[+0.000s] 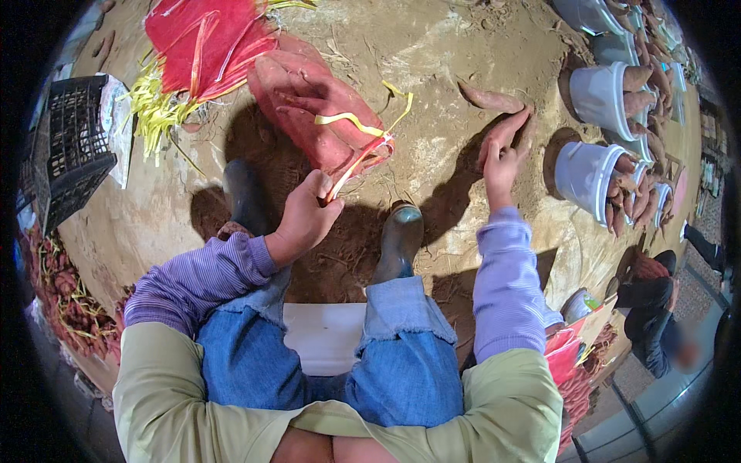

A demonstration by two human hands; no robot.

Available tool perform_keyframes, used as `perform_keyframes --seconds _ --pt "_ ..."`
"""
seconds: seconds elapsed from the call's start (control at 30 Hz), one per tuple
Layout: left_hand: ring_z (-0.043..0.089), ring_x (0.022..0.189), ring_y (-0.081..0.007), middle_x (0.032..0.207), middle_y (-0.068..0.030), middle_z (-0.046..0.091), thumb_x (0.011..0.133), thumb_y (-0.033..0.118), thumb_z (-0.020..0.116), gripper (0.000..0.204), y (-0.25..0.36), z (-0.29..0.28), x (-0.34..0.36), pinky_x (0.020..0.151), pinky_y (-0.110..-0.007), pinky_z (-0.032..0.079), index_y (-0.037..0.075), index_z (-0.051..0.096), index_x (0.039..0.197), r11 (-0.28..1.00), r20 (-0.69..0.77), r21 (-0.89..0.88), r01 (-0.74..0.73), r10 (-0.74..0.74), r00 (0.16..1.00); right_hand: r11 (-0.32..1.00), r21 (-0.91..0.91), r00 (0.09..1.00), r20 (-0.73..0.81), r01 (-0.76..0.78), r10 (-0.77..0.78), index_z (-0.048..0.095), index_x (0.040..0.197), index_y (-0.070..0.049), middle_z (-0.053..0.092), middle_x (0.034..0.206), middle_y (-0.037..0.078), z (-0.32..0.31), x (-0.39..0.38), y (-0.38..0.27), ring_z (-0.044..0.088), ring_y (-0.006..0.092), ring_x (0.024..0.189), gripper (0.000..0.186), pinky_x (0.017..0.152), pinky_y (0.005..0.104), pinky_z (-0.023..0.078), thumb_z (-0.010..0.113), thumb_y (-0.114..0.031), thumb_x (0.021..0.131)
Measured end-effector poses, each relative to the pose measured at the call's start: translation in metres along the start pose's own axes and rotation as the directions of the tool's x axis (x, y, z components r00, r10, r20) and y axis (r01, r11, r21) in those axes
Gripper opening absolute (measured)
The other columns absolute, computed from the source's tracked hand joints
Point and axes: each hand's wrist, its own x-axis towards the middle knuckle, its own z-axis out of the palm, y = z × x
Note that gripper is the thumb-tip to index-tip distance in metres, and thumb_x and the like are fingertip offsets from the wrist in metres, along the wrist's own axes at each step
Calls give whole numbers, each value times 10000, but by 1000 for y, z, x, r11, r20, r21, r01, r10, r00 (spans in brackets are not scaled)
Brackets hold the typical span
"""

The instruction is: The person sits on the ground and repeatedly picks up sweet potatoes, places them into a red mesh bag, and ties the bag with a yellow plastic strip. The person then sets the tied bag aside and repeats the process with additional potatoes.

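Observation:
My left hand [303,216] grips the open mouth of a red mesh sack [316,116] that lies filled with sweet potatoes on the dirt floor, a yellow tie strip [351,119] across it. My right hand [503,154] reaches out over the floor and holds a long reddish sweet potato [515,123] by its end. Another sweet potato [490,99] lies loose on the ground just beyond it. I sit with both rubber boots [397,239] planted between the hands.
Empty red mesh sacks [204,42] and yellow ties [154,108] lie at the upper left beside a black plastic crate [65,150]. White buckets [590,170] filled with sweet potatoes line the right. Another person [656,309] crouches at the lower right. More sweet potatoes [62,301] are piled at left.

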Motion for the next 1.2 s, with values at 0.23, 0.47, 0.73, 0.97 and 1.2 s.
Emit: perform_keyframes --seconds 0.23,0.47,0.73,0.97,1.2 --pt "365 713 -79 731 12 373 773 -17 643 239 -1 6 -1 626 -248 363 67 420 780 1000 46 16 16 -17 999 574 551 788 315 -606 529 449 1191 -38 595 847 114 16 -73 -11 517 176 595 523 487 324 424 517 -479 917" --pt "542 716 -328 749 -161 532 769 151 678 181 -9 -11 -2 658 -388 430 9 567 787 950 67 298 -93 76 995 431 578 704 671 -693 232 508 1091 -60 496 703 1 -88 -138 -57 431 97 530 308 464 247 328 530 -333 951" --pt "582 788 -363 799 -192 577 760 98 646 139 1 -8 -7 703 -403 467 -12 577 809 962 184 244 -121 77 980 521 314 355 935 -793 -24 398 1347 -46 477 712 -33 -89 -185 -101 418 54 568 495 500 208 343 511 -331 959" --pt "590 751 -368 735 -203 582 727 73 645 99 4 -19 -13 658 -406 462 1 586 760 971 130 239 2 -34 991 351 489 371 859 -798 -353 447 1263 -38 443 715 -44 -1 -174 -171 362 39 535 400 471 198 293 479 -320 980" --pt "565 653 -386 669 -205 558 694 106 657 141 13 -21 -21 569 -429 429 2 562 679 957 28 290 -18 10 1000 703 710 817 430 -41 -386 477 1127 16 601 786 130 20 -182 -222 590 213 722 327 647 375 473 585 -211 916"
